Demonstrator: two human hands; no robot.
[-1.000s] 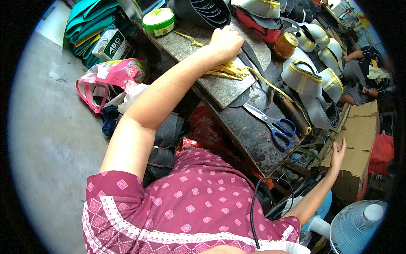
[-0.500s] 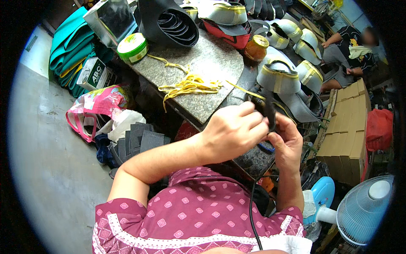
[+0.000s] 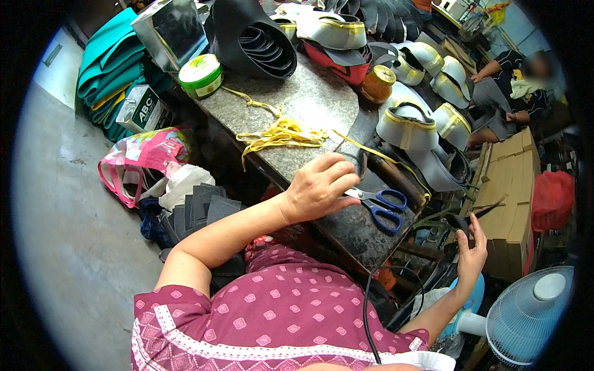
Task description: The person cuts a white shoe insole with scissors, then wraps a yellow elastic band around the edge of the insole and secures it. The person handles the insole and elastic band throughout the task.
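My left hand [image 3: 322, 188] is closed over the near edge of the table, fingers curled. A dark curved bit shows at its fingertips, too small and blurred to name. Under its thumb lie the blades of blue-handled scissors [image 3: 385, 209], whose loops rest on the dark tabletop. Off to the right, past the table, my right hand [image 3: 473, 244] pinches a black strip [image 3: 459, 222] with a thin tail pointing away. Beyond my left hand, a tangle of yellow ribbon [image 3: 284, 133] lies on a grey stone slab [image 3: 322, 102]. One ribbon end runs right, over a brown bar [image 3: 401, 176].
Several grey-white curved pieces with yellow edges [image 3: 405, 127] stand at back right beside an amber jar [image 3: 377, 83]. A green tub [image 3: 201, 75] and black curved stack [image 3: 253, 40] are at back left. Right are cardboard boxes [image 3: 510, 204], a fan [image 3: 532, 315] and a seated person [image 3: 513, 80].
My hands were together around the black strip and have now parted. The right one has moved right and down with the strip; the left has drawn slightly left, uncovering the scissors.
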